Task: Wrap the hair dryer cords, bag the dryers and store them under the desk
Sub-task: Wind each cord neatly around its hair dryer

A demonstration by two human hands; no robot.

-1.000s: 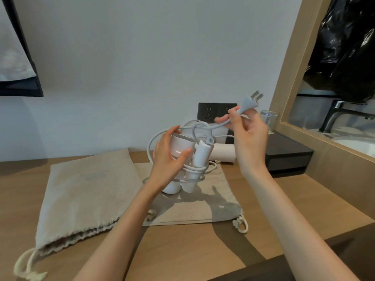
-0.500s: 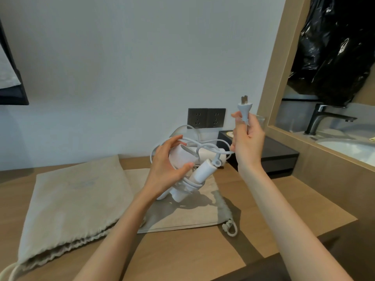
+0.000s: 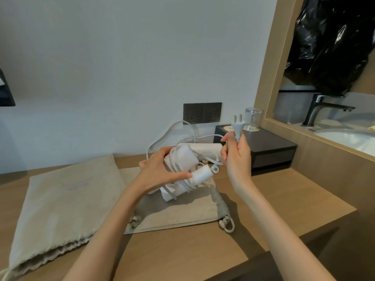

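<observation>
Low in the frame, two beige cloth drawstring bags lie on the wooden desk; we judge bagging not begun. At centre our left hand grips the white plastic hair dryer, its white cord mostly wound, while our right hand pinches the white plug upright. A second white dryer waits behind.

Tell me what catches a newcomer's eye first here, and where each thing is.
At centre, the left hand holds a white hair dryer, cord wound round it, above the wooden desk, while the right hand pinches the plug, prongs up. Beneath lie a left drawstring bag and a middle drawstring bag, both beige. A crumpled black plastic bag shows at top right.
</observation>
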